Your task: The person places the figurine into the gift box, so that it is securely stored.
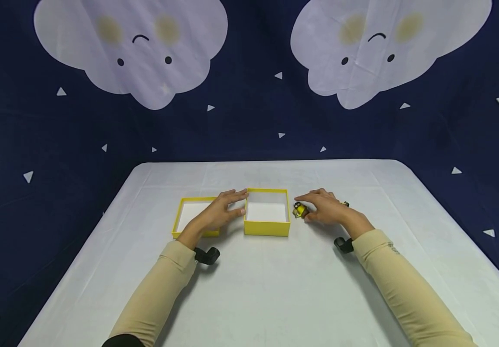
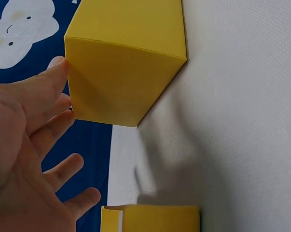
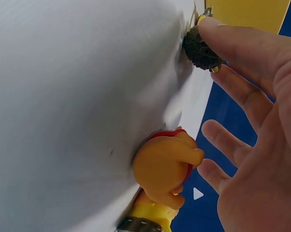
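An open yellow box (image 1: 267, 228) with a white inside stands mid-table. My left hand (image 1: 222, 210) is at its left wall, fingers fairly straight and thumb apart; in the left wrist view the thumb tip meets the edge of the yellow box (image 2: 121, 82). To the right of the box, my right hand (image 1: 325, 207) has thumb and fingers around a small yellow-and-dark figurine (image 1: 300, 210). The right wrist view shows the thumb against this figurine's dark bumpy part (image 3: 199, 48); the other side of the grip is partly hidden.
A shallower yellow tray or lid (image 1: 177, 219) lies left of the box, beneath the left forearm's line. By the right hand's outer fingers are an orange toy figure with red trim (image 3: 162, 164) and a yellow figure with a dark band (image 3: 150, 215). White cloth (image 1: 267, 289) covers the table.
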`<state>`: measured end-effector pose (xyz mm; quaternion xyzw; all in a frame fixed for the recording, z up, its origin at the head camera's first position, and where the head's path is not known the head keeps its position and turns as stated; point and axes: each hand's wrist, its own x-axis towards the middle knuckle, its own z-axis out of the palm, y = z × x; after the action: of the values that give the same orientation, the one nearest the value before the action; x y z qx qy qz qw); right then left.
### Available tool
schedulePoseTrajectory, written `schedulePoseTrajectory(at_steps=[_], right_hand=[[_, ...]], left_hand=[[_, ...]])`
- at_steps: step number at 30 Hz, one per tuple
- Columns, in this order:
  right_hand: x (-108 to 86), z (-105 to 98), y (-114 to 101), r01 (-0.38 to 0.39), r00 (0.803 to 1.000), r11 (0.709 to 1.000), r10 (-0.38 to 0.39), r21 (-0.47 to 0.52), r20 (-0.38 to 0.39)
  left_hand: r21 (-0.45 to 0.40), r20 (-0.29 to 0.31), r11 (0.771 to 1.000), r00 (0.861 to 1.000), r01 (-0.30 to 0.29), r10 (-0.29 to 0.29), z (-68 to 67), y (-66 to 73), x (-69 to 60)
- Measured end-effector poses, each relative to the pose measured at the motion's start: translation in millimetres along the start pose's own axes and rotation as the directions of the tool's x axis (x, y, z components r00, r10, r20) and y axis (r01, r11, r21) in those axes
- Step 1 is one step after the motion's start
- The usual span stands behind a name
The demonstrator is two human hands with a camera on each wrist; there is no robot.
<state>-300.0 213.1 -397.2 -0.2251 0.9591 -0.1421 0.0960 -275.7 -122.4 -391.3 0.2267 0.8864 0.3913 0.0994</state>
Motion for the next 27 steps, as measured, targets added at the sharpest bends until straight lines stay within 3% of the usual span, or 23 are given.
schedulePoseTrajectory(at_steps=[5,11,18,27], right_hand=[[1.6,0.8,0.0,0.008,1.000,1.000,-0.008,0.004,-0.010],[2.3,1.6,0.6,0.007,1.000,1.000,-0.007,0.010,-0.013],[1.7,4.0,2.9,-0.038,0.999,0.999,0.038,0.036,-0.006],[1.1,8.2,6.9,-0.037,0.999,0.999,0.038,0.038,-0.038]], left_hand=[[0.011,-0.005,0.999,1.000,-0.030,0.031,-0.4,0.4,-0.6],[0.004,-0.004,1.000,1.000,-0.006,0.006,-0.4,0.0,-0.4],[0.002,0.005,0.999,0.999,-0.034,0.034,0.7,-0.4,0.4],[-0.012,0.006,0.999,1.000,-0.031,0.031,1.2,-2.2,0.8]])
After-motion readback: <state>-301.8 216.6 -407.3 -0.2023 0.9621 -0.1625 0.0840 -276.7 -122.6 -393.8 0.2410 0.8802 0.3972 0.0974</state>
